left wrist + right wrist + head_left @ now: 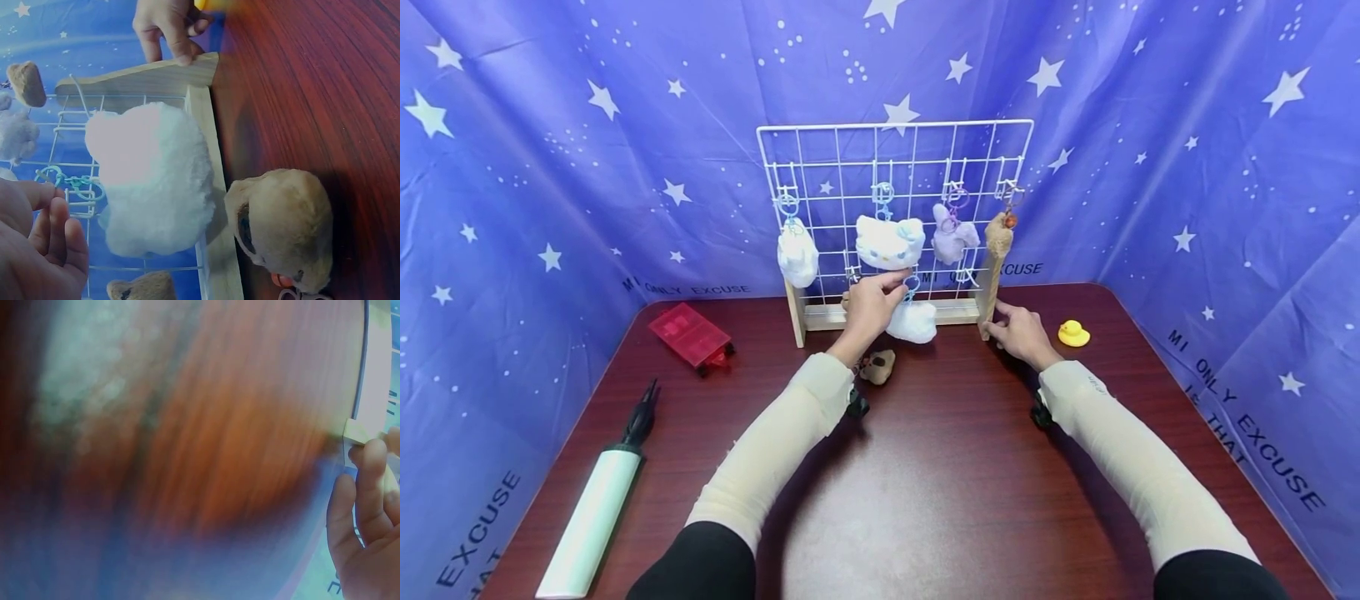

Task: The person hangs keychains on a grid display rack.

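A white wire grid rack (913, 127) stands on wooden feet at the back of the table. Low in its middle, my left hand (871, 304) pinches the light-blue chain and ring (78, 181) of a white plush keychain (913, 322). This plush hangs in front of the grid, beside a hook (81, 203). My right hand (1024, 333) holds the right wooden foot (988, 321) near its front end. Higher up hang a white plush (797, 254), a white cat plush with blue bow (889, 243), a lavender plush (955, 236) and a brown plush (999, 236).
A brown plush keychain (877, 367) lies on the table near my left wrist; another brown plush (144, 286) is partly hidden behind that hand. A red plastic case (691, 335) and a pale green hand pump (591, 521) lie left. A yellow rubber duck (1073, 333) sits right.
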{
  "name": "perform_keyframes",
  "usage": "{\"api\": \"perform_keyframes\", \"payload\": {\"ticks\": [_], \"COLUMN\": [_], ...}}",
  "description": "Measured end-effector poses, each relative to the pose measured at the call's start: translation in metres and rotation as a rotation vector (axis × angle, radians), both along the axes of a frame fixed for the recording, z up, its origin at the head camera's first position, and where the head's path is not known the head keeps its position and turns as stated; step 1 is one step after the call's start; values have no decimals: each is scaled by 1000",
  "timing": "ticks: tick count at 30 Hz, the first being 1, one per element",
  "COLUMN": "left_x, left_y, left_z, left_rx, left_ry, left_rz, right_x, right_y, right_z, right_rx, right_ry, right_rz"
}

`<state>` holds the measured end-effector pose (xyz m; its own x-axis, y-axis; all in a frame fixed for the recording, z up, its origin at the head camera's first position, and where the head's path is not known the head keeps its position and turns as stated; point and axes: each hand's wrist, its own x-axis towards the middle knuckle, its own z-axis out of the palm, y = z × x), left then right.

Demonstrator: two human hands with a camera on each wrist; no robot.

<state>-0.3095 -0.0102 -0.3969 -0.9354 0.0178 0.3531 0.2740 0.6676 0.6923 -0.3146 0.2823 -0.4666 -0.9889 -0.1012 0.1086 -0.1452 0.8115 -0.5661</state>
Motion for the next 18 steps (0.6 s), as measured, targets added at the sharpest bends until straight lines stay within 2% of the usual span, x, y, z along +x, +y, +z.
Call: {"api": "perform_keyframes", "payload": {"ticks": [6, 13, 18], "left_x": [-1, 1, 4], "left_y": [0, -10, -20], "left_z": [-3, -5, -8], "left_rx": [0, 66, 68], "left_ry": [-13, -20, -9], "left_rz": [-5, -85, -104], "right_x": [0, 1, 0], "right_y": [-1, -2, 0], "right_z": [-1, -2, -2], "right_rx": [-6, -11, -14], "right_ry": [5, -20, -18], "right_rz": [-6, -18, -24]}}
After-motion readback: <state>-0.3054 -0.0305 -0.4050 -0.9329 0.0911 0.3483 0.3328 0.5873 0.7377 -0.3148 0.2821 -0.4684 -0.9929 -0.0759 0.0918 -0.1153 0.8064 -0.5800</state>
